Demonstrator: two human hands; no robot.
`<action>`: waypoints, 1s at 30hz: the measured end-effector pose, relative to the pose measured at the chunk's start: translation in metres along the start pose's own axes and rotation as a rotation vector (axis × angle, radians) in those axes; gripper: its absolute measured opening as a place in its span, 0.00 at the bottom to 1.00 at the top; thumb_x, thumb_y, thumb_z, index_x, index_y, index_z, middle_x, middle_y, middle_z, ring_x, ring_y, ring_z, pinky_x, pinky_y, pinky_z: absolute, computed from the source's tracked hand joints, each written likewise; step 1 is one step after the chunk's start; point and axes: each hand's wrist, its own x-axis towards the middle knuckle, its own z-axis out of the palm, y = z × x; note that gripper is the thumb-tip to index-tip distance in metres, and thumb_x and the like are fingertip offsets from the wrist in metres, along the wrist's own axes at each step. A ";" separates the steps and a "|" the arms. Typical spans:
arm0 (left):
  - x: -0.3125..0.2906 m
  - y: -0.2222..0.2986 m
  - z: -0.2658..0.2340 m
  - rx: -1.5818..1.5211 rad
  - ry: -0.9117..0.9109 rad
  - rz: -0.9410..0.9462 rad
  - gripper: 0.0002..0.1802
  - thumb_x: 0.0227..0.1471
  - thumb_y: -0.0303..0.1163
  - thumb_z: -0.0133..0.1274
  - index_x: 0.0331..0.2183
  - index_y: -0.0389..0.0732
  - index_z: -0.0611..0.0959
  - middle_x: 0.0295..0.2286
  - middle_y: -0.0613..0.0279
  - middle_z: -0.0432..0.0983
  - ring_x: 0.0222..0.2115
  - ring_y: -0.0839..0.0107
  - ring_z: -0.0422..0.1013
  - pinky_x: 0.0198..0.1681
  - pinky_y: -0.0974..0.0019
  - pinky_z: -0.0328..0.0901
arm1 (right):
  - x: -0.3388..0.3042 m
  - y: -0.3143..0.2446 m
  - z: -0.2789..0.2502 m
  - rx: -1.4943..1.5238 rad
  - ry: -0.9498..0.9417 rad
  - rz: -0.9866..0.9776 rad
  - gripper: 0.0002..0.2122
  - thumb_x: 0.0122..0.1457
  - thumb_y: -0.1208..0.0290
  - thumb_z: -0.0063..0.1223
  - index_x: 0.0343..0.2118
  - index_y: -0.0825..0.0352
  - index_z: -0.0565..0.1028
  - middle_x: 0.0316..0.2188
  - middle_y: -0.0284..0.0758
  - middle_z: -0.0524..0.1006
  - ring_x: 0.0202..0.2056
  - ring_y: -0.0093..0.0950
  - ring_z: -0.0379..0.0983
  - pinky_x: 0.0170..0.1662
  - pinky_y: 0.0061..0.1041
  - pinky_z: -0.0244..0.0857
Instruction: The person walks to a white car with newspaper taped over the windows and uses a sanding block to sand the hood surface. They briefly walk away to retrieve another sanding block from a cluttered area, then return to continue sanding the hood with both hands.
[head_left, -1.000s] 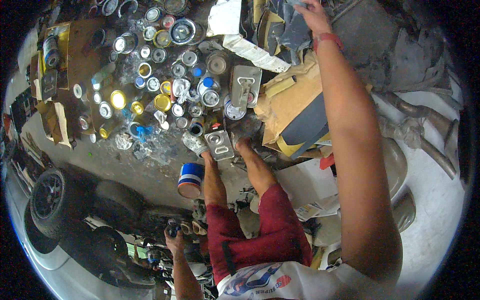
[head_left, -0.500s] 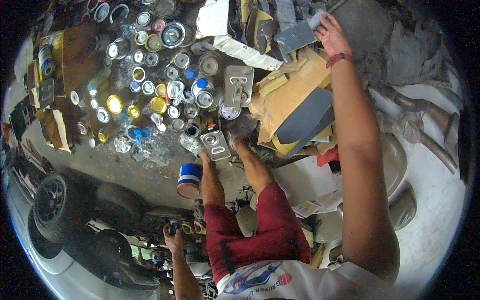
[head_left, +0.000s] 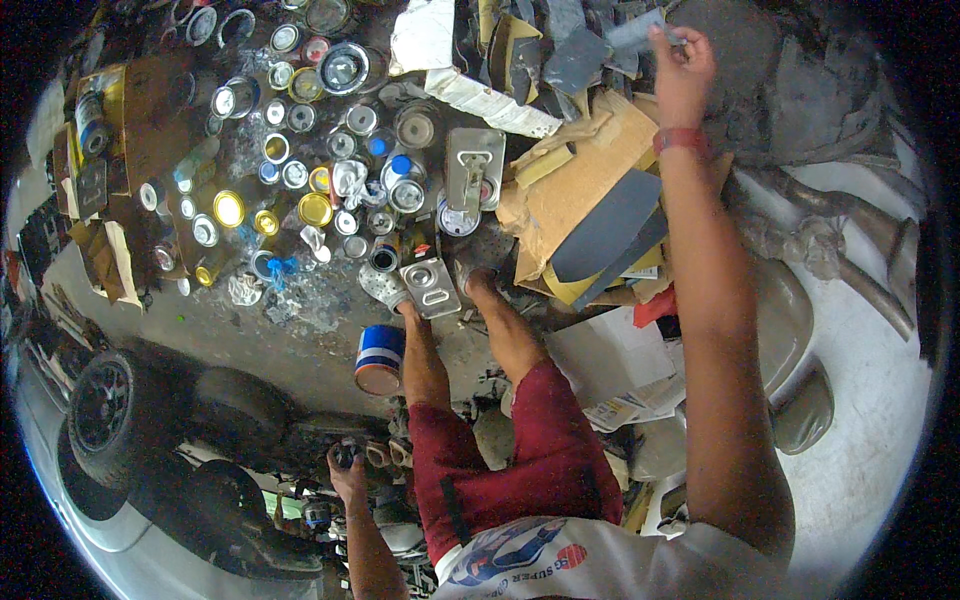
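the right hand (head_left: 685, 78) pinches a grey sheet (head_left: 630, 34) between thumb and fingers, over the scraps (head_left: 578, 60); it points left, long axis roughly sideways. the left hand (head_left: 346, 480) is curled round a small dark thing (head_left: 345, 457). dark sheets (head_left: 610, 225) lie on a box (head_left: 582, 170); a can (head_left: 387, 243) looks dark inside.

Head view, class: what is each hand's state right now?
Left hand: closed around a small dark object.
Right hand: closed, its grip on a thin grey sheet.
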 end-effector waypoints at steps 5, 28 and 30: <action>0.004 -0.028 0.003 -0.097 0.021 -0.049 0.36 0.49 0.38 0.69 0.59 0.42 0.79 0.49 0.45 0.82 0.48 0.53 0.79 0.55 0.53 0.71 | -0.054 -0.051 -0.011 -0.419 -0.282 -0.644 0.06 0.60 0.78 0.65 0.38 0.61 0.82 0.55 0.27 0.85 0.43 0.36 0.83 0.45 0.37 0.78; -0.007 0.015 -0.006 0.095 -0.034 -0.044 0.32 0.52 0.38 0.69 0.57 0.41 0.80 0.47 0.49 0.84 0.47 0.53 0.81 0.53 0.54 0.73 | -0.131 -0.064 -0.028 -0.293 -0.587 -0.667 0.11 0.58 0.82 0.63 0.43 0.62 0.83 0.60 0.33 0.79 0.57 0.37 0.80 0.56 0.36 0.77; -0.004 0.004 -0.007 0.087 -0.044 -0.067 0.33 0.52 0.38 0.69 0.58 0.42 0.79 0.48 0.49 0.83 0.48 0.52 0.80 0.54 0.53 0.72 | -0.133 -0.065 -0.027 -0.272 -0.566 -0.652 0.11 0.59 0.82 0.64 0.43 0.62 0.83 0.61 0.35 0.78 0.57 0.37 0.80 0.57 0.35 0.77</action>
